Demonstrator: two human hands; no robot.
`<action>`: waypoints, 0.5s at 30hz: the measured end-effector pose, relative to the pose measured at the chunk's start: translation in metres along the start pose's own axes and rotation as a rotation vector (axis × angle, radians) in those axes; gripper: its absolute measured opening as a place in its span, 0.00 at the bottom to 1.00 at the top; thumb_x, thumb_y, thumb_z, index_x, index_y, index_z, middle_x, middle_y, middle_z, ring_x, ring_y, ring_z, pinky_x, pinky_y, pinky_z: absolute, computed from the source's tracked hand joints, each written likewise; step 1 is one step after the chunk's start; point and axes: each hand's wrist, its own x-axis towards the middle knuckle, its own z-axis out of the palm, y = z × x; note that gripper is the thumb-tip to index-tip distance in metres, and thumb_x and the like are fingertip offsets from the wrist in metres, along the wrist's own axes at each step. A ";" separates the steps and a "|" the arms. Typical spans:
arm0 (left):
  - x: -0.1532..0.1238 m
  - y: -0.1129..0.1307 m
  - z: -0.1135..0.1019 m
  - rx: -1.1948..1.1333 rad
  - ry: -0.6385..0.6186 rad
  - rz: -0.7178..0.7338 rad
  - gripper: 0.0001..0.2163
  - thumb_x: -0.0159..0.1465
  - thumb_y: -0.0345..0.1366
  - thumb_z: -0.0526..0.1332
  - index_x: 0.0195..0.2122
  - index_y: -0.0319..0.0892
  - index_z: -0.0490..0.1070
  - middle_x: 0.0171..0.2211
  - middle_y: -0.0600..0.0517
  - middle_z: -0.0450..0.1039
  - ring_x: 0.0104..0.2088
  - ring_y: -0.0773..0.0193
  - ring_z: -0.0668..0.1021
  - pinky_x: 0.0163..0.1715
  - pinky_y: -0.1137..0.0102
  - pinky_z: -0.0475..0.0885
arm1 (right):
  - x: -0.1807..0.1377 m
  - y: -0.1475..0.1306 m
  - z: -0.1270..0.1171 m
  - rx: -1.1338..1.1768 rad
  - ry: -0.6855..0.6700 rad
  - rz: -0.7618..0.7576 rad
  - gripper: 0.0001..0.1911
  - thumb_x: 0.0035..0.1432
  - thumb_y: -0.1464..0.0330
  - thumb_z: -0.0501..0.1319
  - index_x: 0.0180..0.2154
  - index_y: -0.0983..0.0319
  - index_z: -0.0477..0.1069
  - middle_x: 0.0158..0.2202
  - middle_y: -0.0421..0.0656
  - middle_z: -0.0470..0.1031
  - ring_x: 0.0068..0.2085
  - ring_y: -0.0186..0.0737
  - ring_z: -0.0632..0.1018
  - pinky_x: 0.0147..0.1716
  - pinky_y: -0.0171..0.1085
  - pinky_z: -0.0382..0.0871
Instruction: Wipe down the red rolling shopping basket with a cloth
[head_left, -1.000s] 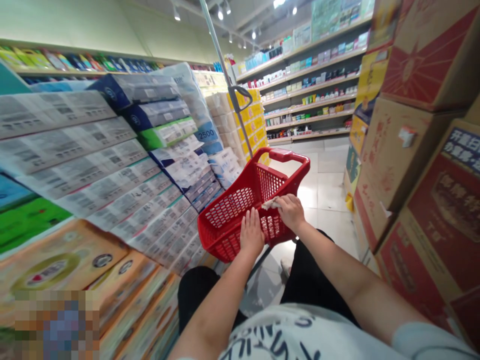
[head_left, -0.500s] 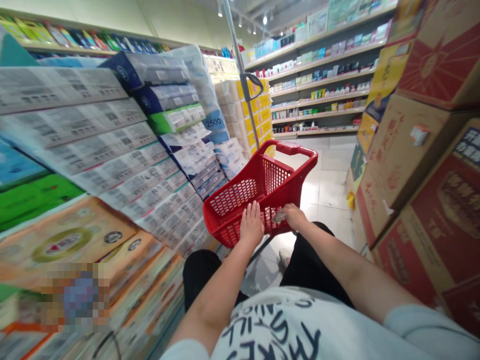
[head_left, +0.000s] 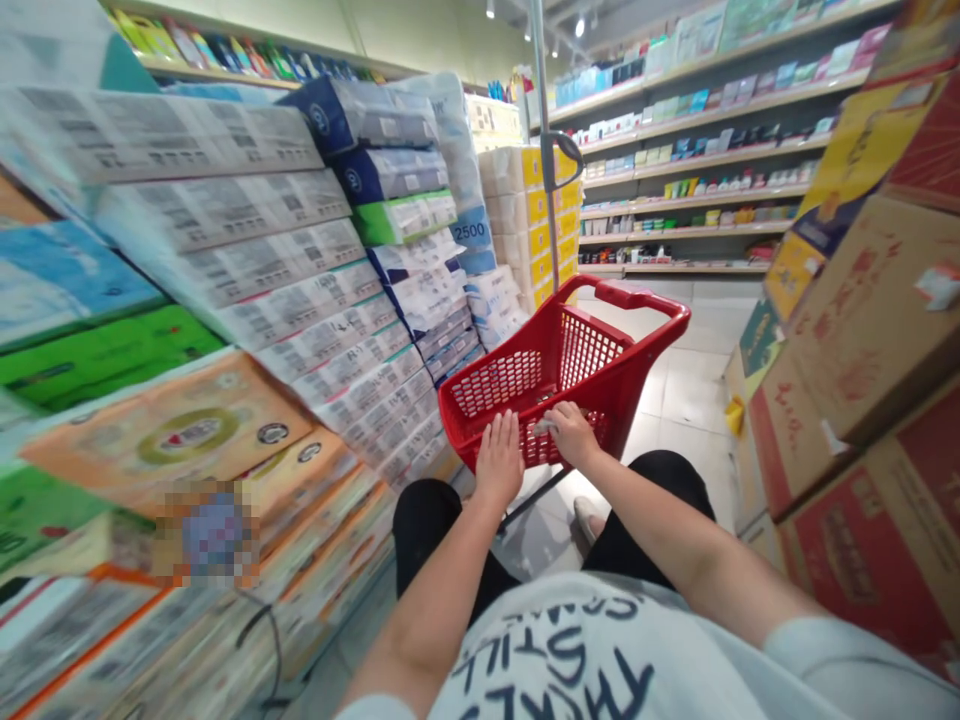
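Note:
In front of me stands a red plastic shopping basket cart (head_left: 634,375) with perforated walls and a raised handle. My left hand (head_left: 500,455) lies flat on its near side at the rim, fingers stretched out and close together. Beside it, my right hand (head_left: 574,435) is closed on a small crumpled greyish cloth (head_left: 544,427), held against the upper part of the same side wall. The inside floor of the basket is partly hidden by the near wall and my hands.
Stacked tissue packs (head_left: 247,225) rise close on the left, with orange packs (head_left: 202,430) lower down. Cardboard boxes (head_left: 870,320) line the right. A metal pole (head_left: 546,100) stands behind the cart. Stocked shelves (head_left: 697,180) fill the back; pale floor tiles (head_left: 679,400) lie between.
My right hand with the cloth has moved left and up along the cart's side, closer to my left hand. The view has turned, so the cart appears farther right.

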 end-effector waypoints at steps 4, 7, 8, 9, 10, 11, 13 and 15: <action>-0.009 -0.010 0.005 -0.002 0.017 -0.033 0.33 0.62 0.34 0.53 0.67 0.32 0.44 0.69 0.45 0.44 0.68 0.53 0.48 0.66 0.58 0.48 | 0.000 -0.008 0.006 -0.013 -0.112 0.004 0.13 0.55 0.79 0.55 0.38 0.62 0.75 0.39 0.46 0.71 0.44 0.42 0.68 0.43 0.36 0.65; -0.014 -0.020 0.008 -0.012 0.040 -0.024 0.32 0.63 0.34 0.52 0.68 0.35 0.43 0.68 0.46 0.46 0.68 0.54 0.48 0.66 0.57 0.48 | 0.003 -0.016 0.009 0.011 -0.076 -0.075 0.13 0.58 0.77 0.54 0.40 0.62 0.75 0.38 0.45 0.71 0.43 0.41 0.68 0.46 0.38 0.64; -0.017 -0.023 0.009 -0.018 0.047 -0.023 0.32 0.63 0.34 0.52 0.68 0.36 0.43 0.68 0.46 0.46 0.68 0.54 0.48 0.66 0.56 0.49 | 0.004 -0.020 0.011 0.012 -0.068 -0.097 0.13 0.59 0.76 0.54 0.40 0.62 0.75 0.38 0.46 0.71 0.44 0.42 0.68 0.47 0.38 0.64; -0.019 -0.026 0.009 -0.025 0.054 -0.029 0.32 0.63 0.34 0.52 0.68 0.36 0.44 0.68 0.46 0.46 0.68 0.53 0.49 0.66 0.56 0.49 | 0.005 -0.023 0.012 0.008 -0.074 -0.111 0.13 0.60 0.75 0.53 0.40 0.62 0.75 0.39 0.46 0.71 0.44 0.42 0.68 0.47 0.39 0.64; -0.021 -0.029 0.009 -0.032 0.059 -0.043 0.32 0.63 0.33 0.53 0.68 0.36 0.44 0.68 0.46 0.46 0.68 0.53 0.49 0.65 0.55 0.49 | 0.006 -0.026 0.014 -0.001 -0.094 -0.116 0.12 0.61 0.75 0.53 0.40 0.62 0.75 0.39 0.46 0.71 0.44 0.43 0.68 0.46 0.39 0.65; -0.023 -0.031 0.009 -0.039 0.065 -0.061 0.32 0.62 0.33 0.53 0.67 0.36 0.45 0.68 0.45 0.46 0.68 0.52 0.50 0.65 0.55 0.50 | 0.006 -0.029 0.016 -0.011 -0.123 -0.117 0.12 0.61 0.74 0.53 0.39 0.62 0.75 0.39 0.47 0.71 0.44 0.43 0.68 0.44 0.38 0.65; -0.028 -0.035 0.010 -0.052 0.073 -0.096 0.32 0.62 0.33 0.53 0.67 0.35 0.45 0.68 0.44 0.46 0.68 0.51 0.50 0.65 0.56 0.51 | 0.007 -0.036 0.021 -0.023 -0.174 -0.132 0.12 0.61 0.75 0.54 0.40 0.62 0.75 0.39 0.47 0.71 0.44 0.43 0.69 0.42 0.37 0.66; -0.032 -0.038 0.011 -0.064 0.076 -0.104 0.32 0.62 0.31 0.53 0.67 0.34 0.46 0.68 0.44 0.47 0.68 0.52 0.50 0.65 0.56 0.51 | 0.008 -0.043 0.024 -0.017 -0.184 -0.182 0.13 0.62 0.74 0.53 0.43 0.62 0.74 0.41 0.47 0.71 0.46 0.43 0.68 0.43 0.37 0.67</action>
